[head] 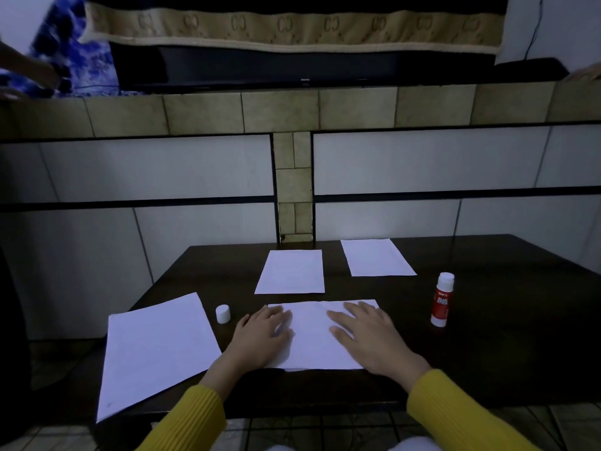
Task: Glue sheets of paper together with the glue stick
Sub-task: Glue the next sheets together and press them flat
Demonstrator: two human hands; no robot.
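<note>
A white sheet of paper [312,336] lies in front of me on the dark table [507,346]. My left hand [263,336] rests flat on its left edge, fingers apart. Flat on the sheet's right half lies my right hand [370,336], fingers spread. Neither hand holds anything. A red and white glue stick [441,299] stands upright to the right, uncapped. Its white cap [223,314] stands left of my left hand.
A large white sheet [156,349] lies at the left, overhanging the table's front edge. Two more sheets lie farther back, one in the middle [291,271] and one at the right [377,257]. A tiled wall rises right behind the table.
</note>
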